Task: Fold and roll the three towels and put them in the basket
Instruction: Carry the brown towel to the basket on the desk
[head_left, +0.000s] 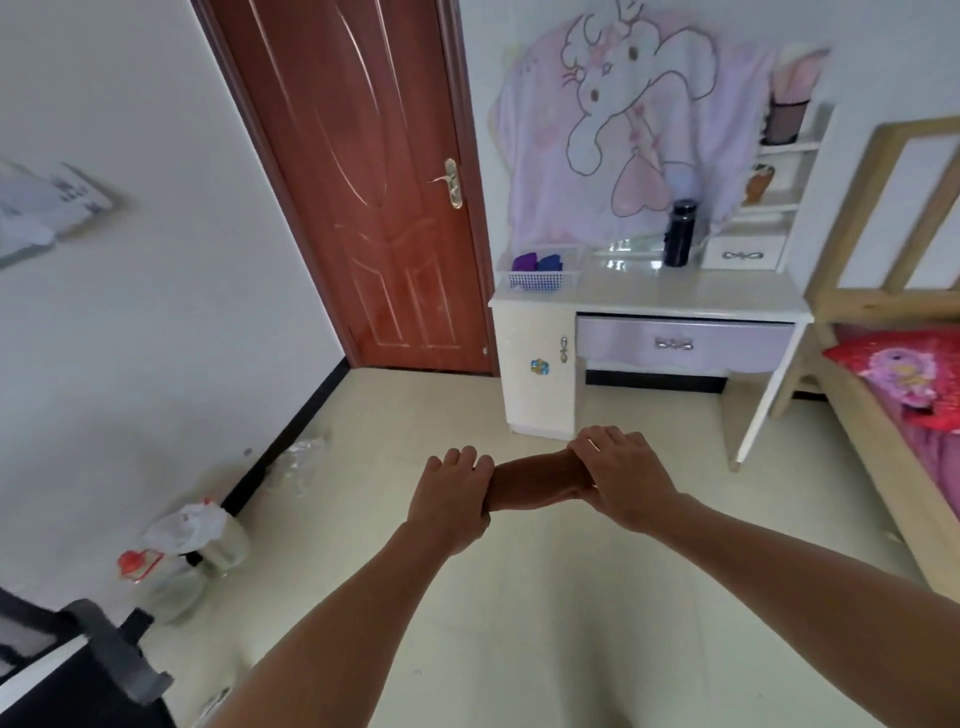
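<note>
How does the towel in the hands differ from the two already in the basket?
The brown towel is held in mid-air by the left hand and right hand; the purple towel and blue towel sit in the basket on the desk. All three look rolled.

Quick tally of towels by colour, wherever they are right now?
Brown rolled towel, held in both hands: 1
Purple towel, in the basket: 1
Blue towel, in the basket: 1
Total: 3

White desk (649, 299) beside brown door (363, 182).
</note>
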